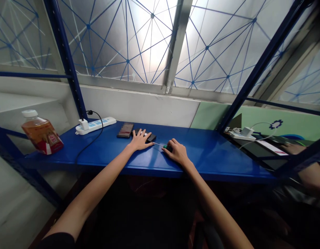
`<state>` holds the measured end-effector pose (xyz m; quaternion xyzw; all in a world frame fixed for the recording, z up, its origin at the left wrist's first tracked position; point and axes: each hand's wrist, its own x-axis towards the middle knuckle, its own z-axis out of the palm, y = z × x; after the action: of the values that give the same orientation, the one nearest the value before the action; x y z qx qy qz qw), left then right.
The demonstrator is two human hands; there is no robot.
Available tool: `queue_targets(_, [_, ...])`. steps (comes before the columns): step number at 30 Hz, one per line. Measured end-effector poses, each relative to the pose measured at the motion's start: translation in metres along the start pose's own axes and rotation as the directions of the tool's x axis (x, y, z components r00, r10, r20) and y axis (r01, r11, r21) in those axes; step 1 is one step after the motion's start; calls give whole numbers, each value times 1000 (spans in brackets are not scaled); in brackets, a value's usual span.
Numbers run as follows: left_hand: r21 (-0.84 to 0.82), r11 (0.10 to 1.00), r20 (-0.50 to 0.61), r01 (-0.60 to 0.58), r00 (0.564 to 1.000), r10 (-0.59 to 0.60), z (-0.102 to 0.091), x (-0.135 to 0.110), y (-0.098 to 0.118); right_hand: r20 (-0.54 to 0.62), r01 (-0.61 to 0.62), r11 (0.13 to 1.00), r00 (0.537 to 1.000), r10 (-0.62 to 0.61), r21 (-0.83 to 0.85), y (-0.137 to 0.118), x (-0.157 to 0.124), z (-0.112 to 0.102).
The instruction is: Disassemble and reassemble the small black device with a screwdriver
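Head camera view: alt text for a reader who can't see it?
A left hand lies flat on a dark device on a blue shelf; the right hand grips a thin green-handled tool pointed at it. A power strip and bottle sit left.

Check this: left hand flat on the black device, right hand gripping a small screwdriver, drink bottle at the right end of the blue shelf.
One error. The head view shows the drink bottle at the left end of the blue shelf. The rest stands: left hand flat on the black device, right hand gripping the small screwdriver.
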<state>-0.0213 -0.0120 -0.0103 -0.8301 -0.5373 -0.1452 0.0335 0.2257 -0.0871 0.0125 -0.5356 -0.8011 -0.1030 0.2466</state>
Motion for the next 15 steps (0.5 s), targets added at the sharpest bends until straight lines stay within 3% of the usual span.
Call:
queue_targets(9, [8,1000,26,7,1000,-7,-6,-2,6,92,-33,999,995,36,-36,1,0,1])
queue_targets(15, [33,999,30,15,999,-16,-6,-2,7,41,1,1000,999,-3,25,-2,-2,-3])
